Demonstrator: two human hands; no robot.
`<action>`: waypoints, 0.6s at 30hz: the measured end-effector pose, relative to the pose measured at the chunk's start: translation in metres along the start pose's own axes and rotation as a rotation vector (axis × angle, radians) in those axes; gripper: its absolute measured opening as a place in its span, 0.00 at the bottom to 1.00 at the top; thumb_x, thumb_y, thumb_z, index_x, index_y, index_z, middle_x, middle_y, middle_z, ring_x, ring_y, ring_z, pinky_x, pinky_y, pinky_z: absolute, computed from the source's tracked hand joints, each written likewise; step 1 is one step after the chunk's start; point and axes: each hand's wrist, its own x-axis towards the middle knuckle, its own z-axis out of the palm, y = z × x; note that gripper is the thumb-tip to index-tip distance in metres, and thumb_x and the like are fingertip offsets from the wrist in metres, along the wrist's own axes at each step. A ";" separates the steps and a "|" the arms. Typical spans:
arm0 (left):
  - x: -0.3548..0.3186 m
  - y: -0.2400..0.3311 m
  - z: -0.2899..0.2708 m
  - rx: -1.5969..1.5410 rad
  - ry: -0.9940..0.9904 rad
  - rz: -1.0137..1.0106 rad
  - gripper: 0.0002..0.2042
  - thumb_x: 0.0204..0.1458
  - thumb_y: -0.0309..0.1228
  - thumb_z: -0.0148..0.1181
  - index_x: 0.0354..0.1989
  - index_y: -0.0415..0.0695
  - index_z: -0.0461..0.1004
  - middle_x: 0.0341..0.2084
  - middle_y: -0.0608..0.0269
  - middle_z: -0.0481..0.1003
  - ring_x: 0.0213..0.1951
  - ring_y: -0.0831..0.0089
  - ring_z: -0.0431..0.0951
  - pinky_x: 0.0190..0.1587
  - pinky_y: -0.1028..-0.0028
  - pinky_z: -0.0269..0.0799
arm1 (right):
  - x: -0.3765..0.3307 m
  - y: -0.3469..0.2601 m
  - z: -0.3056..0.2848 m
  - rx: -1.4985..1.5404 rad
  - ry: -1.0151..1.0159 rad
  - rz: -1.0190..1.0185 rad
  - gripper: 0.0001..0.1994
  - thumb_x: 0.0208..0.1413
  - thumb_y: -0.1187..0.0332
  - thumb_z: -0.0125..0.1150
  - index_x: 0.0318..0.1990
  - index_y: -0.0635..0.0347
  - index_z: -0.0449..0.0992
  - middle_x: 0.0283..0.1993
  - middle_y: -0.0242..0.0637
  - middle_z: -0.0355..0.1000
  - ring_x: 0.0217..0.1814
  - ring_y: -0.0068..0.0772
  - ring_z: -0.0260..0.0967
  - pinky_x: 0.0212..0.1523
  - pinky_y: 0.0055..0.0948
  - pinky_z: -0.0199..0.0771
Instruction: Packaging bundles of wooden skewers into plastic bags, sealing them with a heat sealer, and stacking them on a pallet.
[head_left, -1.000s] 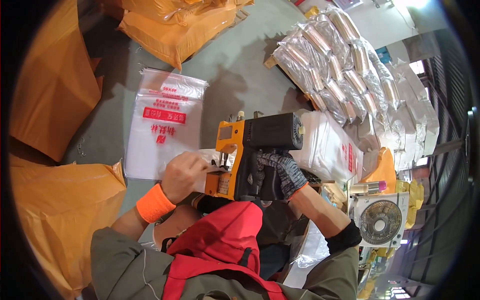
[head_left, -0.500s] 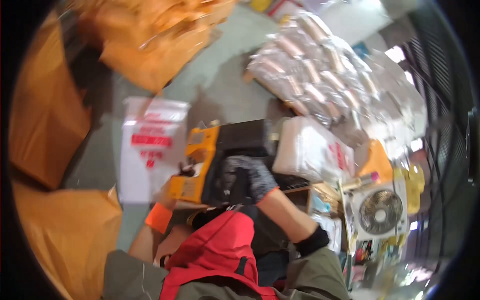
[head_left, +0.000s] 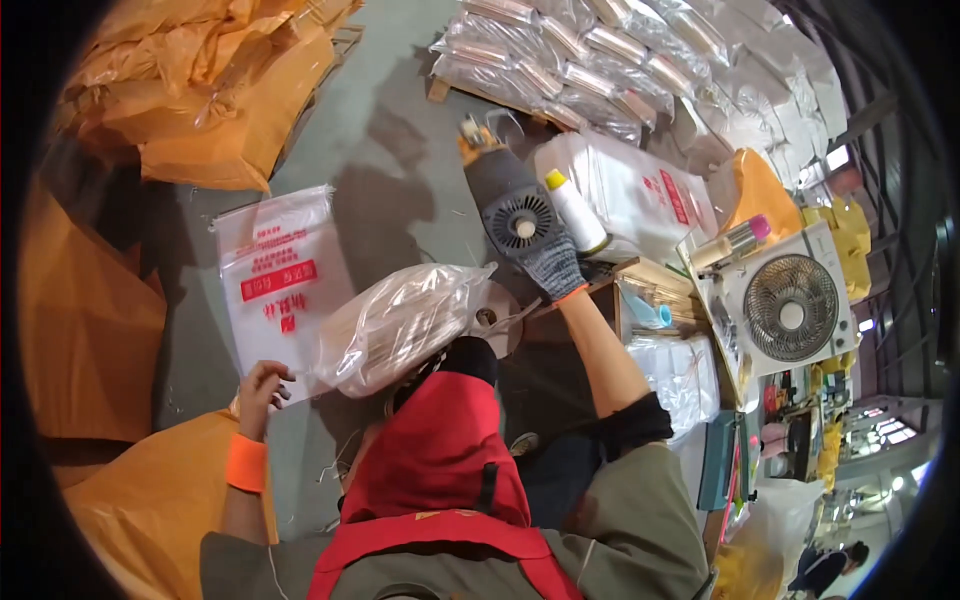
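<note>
My right hand [head_left: 556,266], in a grey knit glove, is closed round a dark hand-held bag-sewing machine [head_left: 500,195] with a round vent. A white thread cone with a yellow cap [head_left: 577,212] sits beside the machine. My left hand [head_left: 262,390] is bare with an orange wristband, its fingers slightly bent and apart, near the lower corner of a white plastic bag [head_left: 275,265] with red print lying on the floor. Between the hands a stuffed clear plastic bag [head_left: 408,325] lies before my red-aproned lap.
Orange sacks [head_left: 150,490] surround my left side, with more piled on a pallet at the far left. Clear-wrapped packs [head_left: 590,75] fill a pallet at the back. A white bag stack [head_left: 630,180], a wooden box [head_left: 655,292] and a fan [head_left: 790,310] stand at right.
The sewing machine has moved from my lap up and to the right in my right hand. My left hand has come off it and moved left. The stuffed clear bag now shows.
</note>
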 end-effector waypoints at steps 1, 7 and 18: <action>0.012 0.017 0.003 -0.079 -0.081 -0.182 0.20 0.55 0.48 0.46 0.30 0.42 0.72 0.24 0.63 0.75 0.22 0.76 0.73 0.20 0.80 0.65 | -0.005 0.024 0.011 0.004 -0.003 0.016 0.25 0.48 0.54 0.60 0.52 0.58 0.67 0.51 0.41 0.68 0.54 0.42 0.64 0.56 0.41 0.62; 0.033 -0.018 0.043 0.190 -0.408 -0.608 0.37 0.49 0.68 0.37 0.34 0.39 0.74 0.19 0.60 0.76 0.20 0.75 0.76 0.18 0.80 0.68 | -0.039 0.166 0.229 0.225 -0.047 -0.027 0.25 0.53 0.62 0.47 0.60 0.52 0.61 0.65 0.47 0.54 0.67 0.52 0.50 0.67 0.40 0.49; -0.032 -0.005 0.060 0.182 -0.035 -1.249 0.17 0.56 0.42 0.52 0.38 0.39 0.76 0.24 0.67 0.75 0.26 0.82 0.70 0.29 0.79 0.65 | -0.067 0.163 0.311 1.034 -0.398 0.614 0.31 0.43 0.67 0.64 0.58 0.58 0.62 0.51 0.42 0.68 0.56 0.40 0.63 0.56 0.38 0.64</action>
